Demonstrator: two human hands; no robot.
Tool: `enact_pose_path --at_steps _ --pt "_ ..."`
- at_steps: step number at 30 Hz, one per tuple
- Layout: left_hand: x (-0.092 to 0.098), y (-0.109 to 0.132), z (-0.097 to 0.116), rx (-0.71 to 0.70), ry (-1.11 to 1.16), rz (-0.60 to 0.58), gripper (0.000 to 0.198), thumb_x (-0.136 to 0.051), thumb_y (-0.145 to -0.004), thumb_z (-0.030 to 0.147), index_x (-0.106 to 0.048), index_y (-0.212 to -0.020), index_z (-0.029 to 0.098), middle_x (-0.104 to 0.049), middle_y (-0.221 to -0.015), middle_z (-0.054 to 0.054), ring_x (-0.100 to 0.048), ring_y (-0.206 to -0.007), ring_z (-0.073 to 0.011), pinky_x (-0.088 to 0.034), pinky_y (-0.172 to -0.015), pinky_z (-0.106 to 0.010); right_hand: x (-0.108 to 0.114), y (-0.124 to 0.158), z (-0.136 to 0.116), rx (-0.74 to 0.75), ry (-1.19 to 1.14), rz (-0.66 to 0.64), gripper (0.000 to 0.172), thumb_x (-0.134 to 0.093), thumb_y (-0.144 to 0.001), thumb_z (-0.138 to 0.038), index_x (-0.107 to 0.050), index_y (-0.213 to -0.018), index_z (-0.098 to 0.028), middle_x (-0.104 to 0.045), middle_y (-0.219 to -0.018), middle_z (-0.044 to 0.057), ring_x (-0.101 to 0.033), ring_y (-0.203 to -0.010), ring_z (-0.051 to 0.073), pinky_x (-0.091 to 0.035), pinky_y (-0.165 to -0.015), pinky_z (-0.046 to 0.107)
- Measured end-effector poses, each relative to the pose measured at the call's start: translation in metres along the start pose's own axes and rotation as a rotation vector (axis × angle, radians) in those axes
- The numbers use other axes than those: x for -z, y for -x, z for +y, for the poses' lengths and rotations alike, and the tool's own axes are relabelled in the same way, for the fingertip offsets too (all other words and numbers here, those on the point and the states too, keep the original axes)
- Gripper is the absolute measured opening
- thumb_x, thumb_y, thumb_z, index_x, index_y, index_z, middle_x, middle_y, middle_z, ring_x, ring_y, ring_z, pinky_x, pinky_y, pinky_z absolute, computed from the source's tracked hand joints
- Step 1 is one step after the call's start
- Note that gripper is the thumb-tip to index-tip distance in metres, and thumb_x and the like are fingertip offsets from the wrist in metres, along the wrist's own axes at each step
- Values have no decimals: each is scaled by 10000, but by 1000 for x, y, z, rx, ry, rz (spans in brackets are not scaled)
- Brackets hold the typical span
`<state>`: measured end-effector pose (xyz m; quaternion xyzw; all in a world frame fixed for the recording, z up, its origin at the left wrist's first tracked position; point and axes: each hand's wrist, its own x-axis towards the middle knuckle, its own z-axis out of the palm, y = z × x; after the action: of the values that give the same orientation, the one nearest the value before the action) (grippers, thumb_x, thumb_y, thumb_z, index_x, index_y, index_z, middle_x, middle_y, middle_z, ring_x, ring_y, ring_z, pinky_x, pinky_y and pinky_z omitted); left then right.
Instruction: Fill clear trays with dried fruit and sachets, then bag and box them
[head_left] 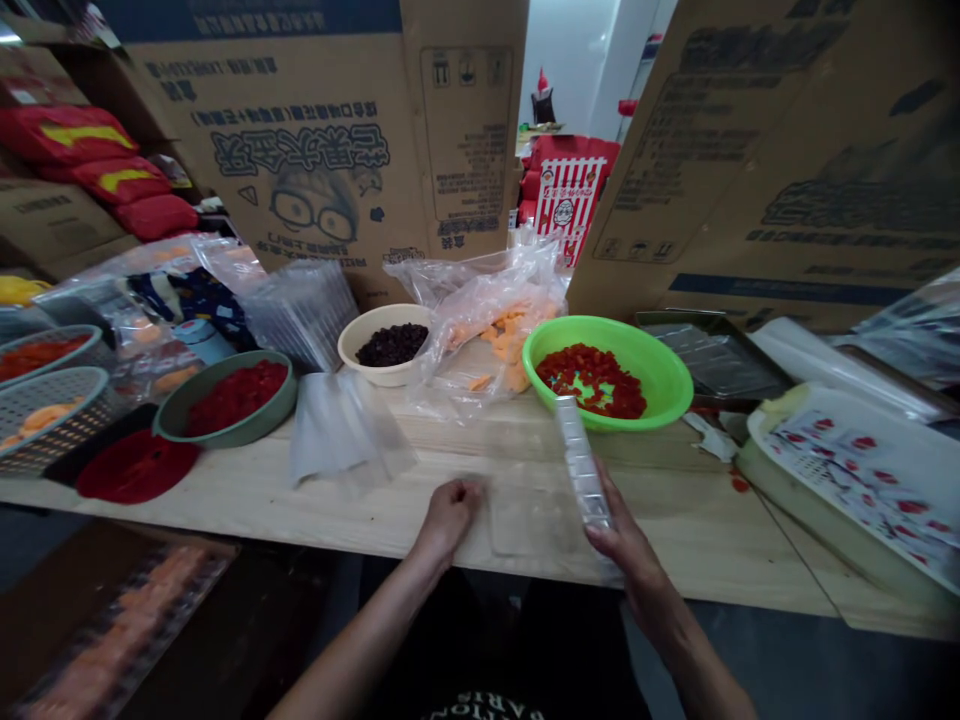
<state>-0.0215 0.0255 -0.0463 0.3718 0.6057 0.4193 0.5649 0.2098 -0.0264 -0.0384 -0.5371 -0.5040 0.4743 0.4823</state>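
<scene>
Plank surface (pixel 697 540) runs across the view, with printed cardboard cartons (pixel 322 130) standing well beyond the fingers. Ahead of the right hand (pixel 622 540) sits a green plastic basin (pixel 660 370) of diced red fruit. Ahead of the left hand (pixel 450 515) lie a clear plastic bag (pixel 487 330) of orange pieces and a cream bowl (pixel 382 325) of dark dried fruit. Farther left of the fingers is a grey-green bowl (pixel 169 420) of red pieces. The right fingers (pixel 600 535) hold a narrow clear plastic tray (pixel 581 460), tilted up, its far end overlapping the basin rim in view. The left fingers (pixel 454 500) curl shut around nothing, the hand resting on the surface, near a flat clear plastic tray (pixel 525 515).
</scene>
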Motion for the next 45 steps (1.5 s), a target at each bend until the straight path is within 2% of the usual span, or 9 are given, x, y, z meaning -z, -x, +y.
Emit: enact_pose_path --at_steps 3,9,14,19,25,29,33,38,45 --pt "3 6 7 -161 1 107 434 -839 -636 483 -675 -854 146 -542 -687 24 -438 -630 -107 -341 -593 -220 -5 7 -11 115 230 -56 824 -603 -842 -534 -288 -1570 -311 -252 -1638 21 -167 -1510 328 -128 -1224 547" --pt "-27 53 40 63 689 -407 393 -870 -684 412 -717 -899 121 -609 -709 -6 -483 -563 -64 -378 -572 -201 -43 19 -23 240 229 -240 809 -511 -903 -564 -174 -1598 -326 -171 -1660 9 -100 -1526 320 -110 -1226 573" --pt "-33 56 41 115 780 -359 387 -930 -592 361 -702 -783 113 -608 -691 -3 -511 -597 -74 -400 -600 -202 -47 17 -23 255 113 -292 762 -497 -917 -556 -214 -1590 -336 -187 -1657 7 -140 -1521 315 -143 -1224 562" --pt "-34 70 46 -99 522 -331 333 -772 -808 428 -652 -858 121 -535 -706 6 -437 -624 -71 -351 -612 -203 -50 16 -20 203 91 -259 750 -530 -908 -527 -261 -1578 -327 -199 -1654 10 -129 -1522 317 -108 -1231 562" --pt "44 41 49 -173 276 -172 380 -683 -823 493 -512 -731 166 -414 -645 36 -368 -594 -89 -309 -577 -215 -34 8 -20 -6 -224 -124 789 -539 -838 -597 -362 -1548 -299 -506 -1491 65 -396 -1405 395 -319 -1144 618" --pt "114 3 27 -74 -373 32 285 -562 -878 380 -529 -686 172 -456 -638 1 -430 -589 -134 -360 -585 -260 -34 -5 -16 -75 -260 -114 732 -543 -816 -630 -503 -1468 -300 -677 -1281 80 -523 -1291 423 -369 -1094 645" --pt "123 -16 2 -362 -911 328 255 -463 -909 170 -655 -1075 145 -611 -1099 -141 -551 -1036 -254 -433 -900 -387 -54 -23 -5 -78 -175 -200 722 -503 -866 -607 -440 -1509 -284 -644 -1339 65 -483 -1347 380 -347 -1131 611" --pt "136 -53 -3 -556 -1322 306 385 -445 -982 297 -586 -1337 252 -525 -1433 -123 -428 -1329 -350 -386 -1000 -521 -44 -35 5 -80 107 -201 773 -528 -875 -559 -284 -1571 -327 -301 -1616 -12 -182 -1509 321 -158 -1223 559" --pt "182 -54 7 -609 -1303 235 407 -373 -1021 334 -608 -1328 207 -519 -1476 -113 -325 -1453 -318 -298 -1111 -511 -4 -33 16 -97 309 -132 832 -529 -848 -591 -231 -1585 -345 -263 -1631 -20 -179 -1499 373 -154 -1216 575"
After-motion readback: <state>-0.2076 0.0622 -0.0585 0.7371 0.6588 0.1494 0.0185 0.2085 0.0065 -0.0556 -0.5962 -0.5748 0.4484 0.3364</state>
